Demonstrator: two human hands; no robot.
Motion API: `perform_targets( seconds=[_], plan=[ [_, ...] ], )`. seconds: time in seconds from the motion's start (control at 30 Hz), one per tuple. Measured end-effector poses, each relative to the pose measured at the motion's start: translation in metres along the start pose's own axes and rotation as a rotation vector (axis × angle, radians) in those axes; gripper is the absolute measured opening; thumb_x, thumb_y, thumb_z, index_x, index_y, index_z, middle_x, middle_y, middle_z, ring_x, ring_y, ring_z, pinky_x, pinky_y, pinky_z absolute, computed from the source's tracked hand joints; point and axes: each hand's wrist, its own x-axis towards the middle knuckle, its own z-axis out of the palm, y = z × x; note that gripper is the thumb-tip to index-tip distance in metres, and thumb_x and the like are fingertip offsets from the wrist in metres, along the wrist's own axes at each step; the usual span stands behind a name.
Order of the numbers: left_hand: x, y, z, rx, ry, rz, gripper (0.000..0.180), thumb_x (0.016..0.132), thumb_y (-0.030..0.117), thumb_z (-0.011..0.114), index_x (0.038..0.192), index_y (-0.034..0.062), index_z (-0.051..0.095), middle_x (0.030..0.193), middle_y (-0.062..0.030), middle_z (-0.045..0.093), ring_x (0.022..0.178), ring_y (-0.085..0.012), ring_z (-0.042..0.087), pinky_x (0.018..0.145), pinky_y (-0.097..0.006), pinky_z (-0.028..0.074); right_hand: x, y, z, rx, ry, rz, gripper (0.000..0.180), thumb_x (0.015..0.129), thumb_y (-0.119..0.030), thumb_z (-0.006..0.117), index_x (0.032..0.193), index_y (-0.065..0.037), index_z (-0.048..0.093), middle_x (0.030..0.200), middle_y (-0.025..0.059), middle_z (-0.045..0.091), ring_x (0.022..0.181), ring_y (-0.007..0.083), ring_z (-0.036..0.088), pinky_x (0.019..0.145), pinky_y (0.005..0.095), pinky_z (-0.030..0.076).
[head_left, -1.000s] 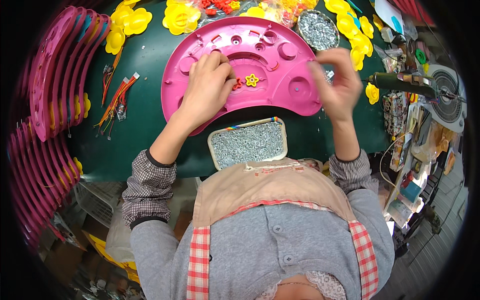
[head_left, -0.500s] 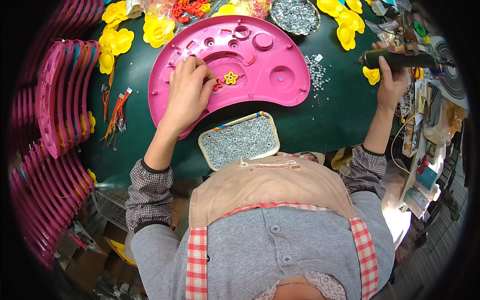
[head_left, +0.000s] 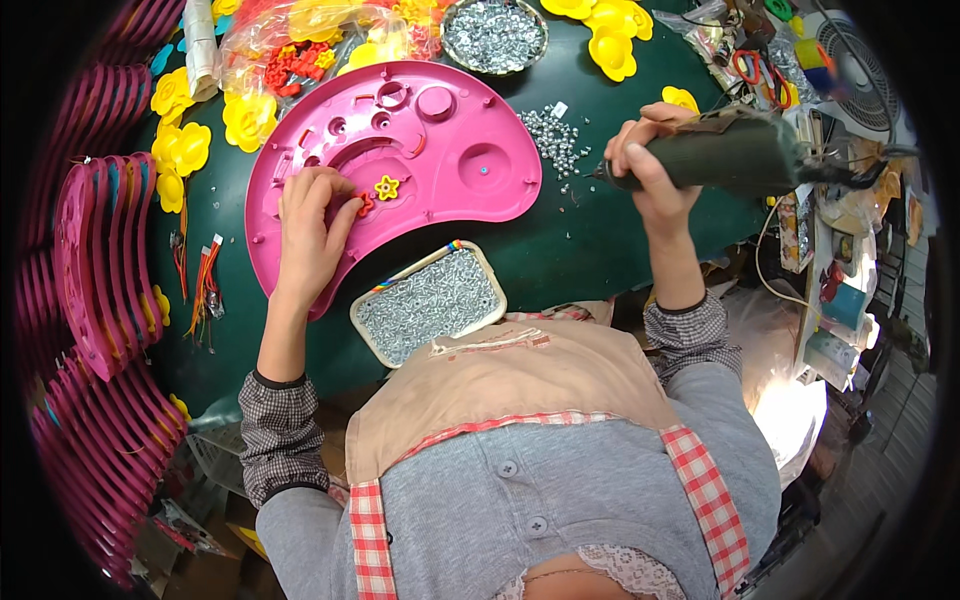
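A pink kidney-shaped plastic panel (head_left: 440,160) lies on the green table. My left hand (head_left: 312,222) rests flat on its left part, fingertips pressing a small red piece (head_left: 364,205) next to a yellow flower-shaped piece (head_left: 387,187). My right hand (head_left: 645,165) is raised right of the panel and grips a dark green electric screwdriver (head_left: 735,152), its tip pointing left toward a loose pile of small screws (head_left: 552,135).
A rectangular tray of screws (head_left: 430,303) sits near my chest. A round bowl of screws (head_left: 494,33) and yellow flower parts (head_left: 182,140) lie at the back. Stacked pink panels (head_left: 95,260) stand at the left. Tools and a fan (head_left: 860,70) crowd the right.
My right hand left the panel, reached right, took the screwdriver and now brings it back toward the panel. My left hand stayed on the panel by the red piece.
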Motion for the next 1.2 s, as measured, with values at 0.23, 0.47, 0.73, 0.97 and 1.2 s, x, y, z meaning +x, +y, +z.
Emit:
perform_targets(
  seconds=[0.23,0.47,0.73,0.97,1.2],
  plan=[
    [-0.001,-0.003,-0.001,-0.069,0.007,-0.019,0.021,0.086,0.007,0.077,0.103,0.0045,0.065,0.105,-0.0107,0.063,0.104,-0.0305,0.058,0.096,-0.041,0.042,0.001,0.007,0.017,-0.017,0.110,-0.024,0.046,0.089,0.008,0.064,0.131,0.005,0.046,0.078,0.0095,0.063,0.067,0.0180,0.062,0.070,0.0354,0.056],
    [0.003,0.012,-0.006,-0.171,0.140,-0.050,0.025,0.084,0.011,0.080,0.105,0.0037,0.068,0.103,-0.0126,0.066,0.099,-0.0307,0.062,0.090,-0.042,0.048,0.012,-0.031,0.055,0.149,0.041,-0.204,0.049,0.089,0.002,0.057,0.136,0.000,0.041,0.075,0.0099,0.058,0.064,0.0200,0.056,0.069,0.0417,0.053],
    [0.023,0.094,0.045,-0.324,0.137,0.166,0.026,0.087,0.010,0.080,0.111,0.0029,0.071,0.101,-0.0133,0.069,0.096,-0.0307,0.066,0.085,-0.043,0.051,0.013,-0.032,0.100,0.342,-0.056,-0.145,0.051,0.090,-0.005,0.056,0.139,-0.005,0.042,0.075,0.0098,0.057,0.064,0.0202,0.055,0.072,0.0433,0.053],
    [0.013,0.083,0.052,-0.498,0.107,0.070,0.012,0.092,0.006,0.077,0.100,0.0001,0.070,0.084,-0.0125,0.066,0.073,-0.0276,0.066,0.066,-0.037,0.052,0.016,-0.033,0.113,0.421,-0.124,-0.076,0.054,0.090,-0.006,0.056,0.142,-0.010,0.044,0.077,0.0079,0.057,0.066,0.0192,0.055,0.076,0.0429,0.051],
    [0.008,0.083,0.049,-0.590,0.185,0.069,0.008,0.091,0.004,0.077,0.097,-0.0004,0.072,0.078,-0.0085,0.067,0.065,-0.0173,0.063,0.060,-0.031,0.048,0.015,-0.040,0.119,0.474,-0.152,-0.047,0.052,0.092,-0.008,0.059,0.142,-0.012,0.044,0.079,0.0060,0.057,0.069,0.0184,0.057,0.078,0.0420,0.051]
  ],
)
